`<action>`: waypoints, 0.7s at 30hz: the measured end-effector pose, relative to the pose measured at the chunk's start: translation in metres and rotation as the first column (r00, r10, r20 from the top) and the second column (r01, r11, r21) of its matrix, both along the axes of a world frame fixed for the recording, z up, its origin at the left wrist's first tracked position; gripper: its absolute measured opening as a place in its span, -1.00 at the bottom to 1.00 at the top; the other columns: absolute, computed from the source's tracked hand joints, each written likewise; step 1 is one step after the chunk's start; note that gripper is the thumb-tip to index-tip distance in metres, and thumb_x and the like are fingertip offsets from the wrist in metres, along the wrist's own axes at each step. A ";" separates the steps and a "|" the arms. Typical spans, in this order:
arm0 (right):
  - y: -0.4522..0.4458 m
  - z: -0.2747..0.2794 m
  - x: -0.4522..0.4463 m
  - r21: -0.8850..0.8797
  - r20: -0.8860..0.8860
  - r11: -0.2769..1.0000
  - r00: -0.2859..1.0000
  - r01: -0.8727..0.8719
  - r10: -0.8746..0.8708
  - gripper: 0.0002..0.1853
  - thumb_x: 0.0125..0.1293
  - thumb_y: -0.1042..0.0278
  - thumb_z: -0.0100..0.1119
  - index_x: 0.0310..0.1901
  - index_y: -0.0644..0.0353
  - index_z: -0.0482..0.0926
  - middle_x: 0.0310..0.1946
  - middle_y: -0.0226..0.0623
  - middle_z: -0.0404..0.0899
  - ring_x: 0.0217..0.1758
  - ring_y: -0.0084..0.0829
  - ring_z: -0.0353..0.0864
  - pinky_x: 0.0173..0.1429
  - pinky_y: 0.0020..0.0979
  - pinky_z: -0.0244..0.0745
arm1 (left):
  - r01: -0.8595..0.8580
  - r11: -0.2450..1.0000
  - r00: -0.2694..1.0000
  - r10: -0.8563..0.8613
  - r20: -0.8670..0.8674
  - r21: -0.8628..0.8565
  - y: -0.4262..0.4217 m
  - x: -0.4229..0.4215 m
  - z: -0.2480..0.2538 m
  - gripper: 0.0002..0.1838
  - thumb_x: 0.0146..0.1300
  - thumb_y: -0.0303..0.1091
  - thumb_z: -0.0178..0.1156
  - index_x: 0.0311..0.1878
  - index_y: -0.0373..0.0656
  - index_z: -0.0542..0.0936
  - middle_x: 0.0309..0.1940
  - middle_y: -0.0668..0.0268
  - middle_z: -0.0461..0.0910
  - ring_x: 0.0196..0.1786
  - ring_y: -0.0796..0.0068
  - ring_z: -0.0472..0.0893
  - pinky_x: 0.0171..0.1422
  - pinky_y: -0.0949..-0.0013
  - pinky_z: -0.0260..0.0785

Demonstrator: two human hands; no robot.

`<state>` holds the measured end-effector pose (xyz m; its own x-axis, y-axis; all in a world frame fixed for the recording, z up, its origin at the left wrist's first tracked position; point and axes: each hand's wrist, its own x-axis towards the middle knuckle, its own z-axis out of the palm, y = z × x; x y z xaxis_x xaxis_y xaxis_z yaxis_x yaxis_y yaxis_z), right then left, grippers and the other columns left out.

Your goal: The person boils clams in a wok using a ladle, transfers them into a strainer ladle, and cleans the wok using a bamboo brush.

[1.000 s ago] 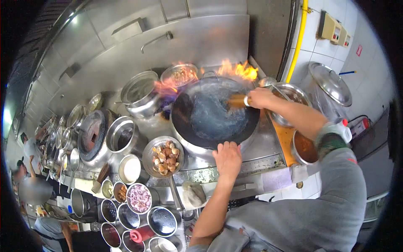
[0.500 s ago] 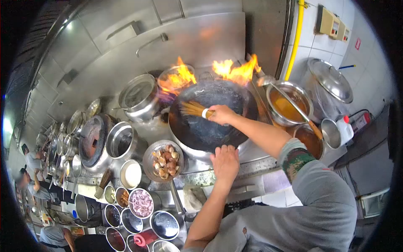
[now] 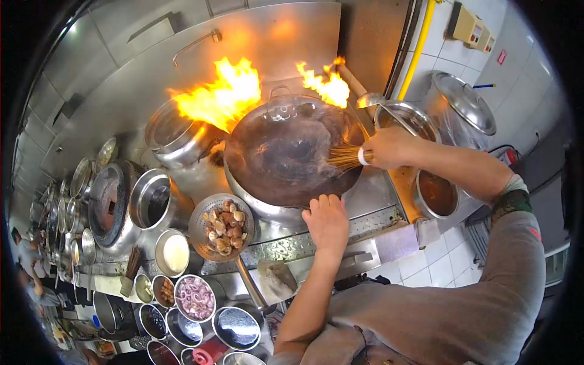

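Note:
A large dark wok (image 3: 274,152) sits on the stove in front of me, its inside wet, with a thin haze over it. My right hand (image 3: 389,148) is closed around a bamboo wok brush (image 3: 345,157) with a white band. The bristles point left and lie at the wok's right inner side. At the near rim, my left hand (image 3: 328,226) curls its fingers over the edge of the wok. Left of that hand, a perforated strainer (image 3: 196,234) holds brown-and-white pieces (image 3: 226,228) that look like mushrooms.
Tall flames (image 3: 225,94) rise behind the wok at left, smaller ones (image 3: 328,88) at right. A ladle (image 3: 371,100) lies over a pot at right, near a pot of brown liquid (image 3: 437,193). Bowls, one with sliced onions (image 3: 194,298), stand lower left. Other people are far left.
My right hand has swept the brush from the wok's left side to its right. The left flame has grown. My left hand stays at the rim; the view has shifted.

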<state>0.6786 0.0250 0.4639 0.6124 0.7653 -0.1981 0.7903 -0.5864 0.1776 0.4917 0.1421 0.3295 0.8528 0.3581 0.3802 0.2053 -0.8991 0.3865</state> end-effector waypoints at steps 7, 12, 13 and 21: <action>0.079 -0.091 0.063 0.258 -0.071 0.944 0.979 0.204 -0.193 -0.76 0.24 0.22 0.16 -0.14 0.07 0.72 -0.16 -0.06 0.74 -0.05 -0.01 0.74 0.00 -0.03 0.62 | 0.004 1.000 1.000 -0.004 0.018 0.010 0.000 0.002 -0.006 -0.80 0.29 -0.16 0.26 -0.27 -0.08 0.57 -0.29 0.29 0.53 -0.13 0.20 0.49 -0.07 0.04 0.24; 0.041 -0.094 0.117 0.232 -0.067 0.965 0.992 0.122 -0.109 -0.65 0.31 0.06 0.14 0.09 -0.22 0.70 -0.02 -0.17 0.73 0.03 -0.14 0.73 0.12 -0.06 0.60 | 0.017 1.000 1.000 -0.016 -0.024 0.025 0.004 -0.002 0.000 -0.80 0.35 -0.15 0.19 -0.25 -0.08 0.59 -0.27 0.30 0.54 -0.11 0.21 0.51 -0.06 0.04 0.27; 0.056 -0.094 0.114 0.274 -0.118 0.943 0.980 0.187 -0.161 -0.65 0.28 0.05 0.17 0.08 -0.21 0.69 -0.04 -0.17 0.74 0.01 -0.13 0.74 0.09 -0.06 0.61 | 0.024 0.999 0.999 -0.023 -0.023 0.031 0.004 -0.001 0.000 -0.80 0.35 -0.15 0.19 -0.25 -0.08 0.59 -0.28 0.30 0.54 -0.11 0.20 0.51 -0.06 0.03 0.27; 0.123 -0.134 0.028 0.583 -0.596 0.792 0.758 0.182 0.264 -0.54 0.21 0.02 0.30 0.12 0.00 0.67 -0.37 -0.17 0.74 -0.53 -0.29 0.70 -0.32 -0.23 0.63 | 0.009 0.991 1.000 -0.008 -0.015 0.131 0.000 0.001 -0.004 -0.79 0.31 -0.16 0.26 -0.29 -0.08 0.55 -0.32 0.28 0.54 -0.16 0.16 0.52 -0.12 0.02 0.25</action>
<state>0.7068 0.1476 0.3303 0.4799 0.8769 -0.0284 0.6034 -0.3533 -0.7149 0.4923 0.1420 0.3258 0.8612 0.2989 0.4110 0.2021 -0.9435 0.2626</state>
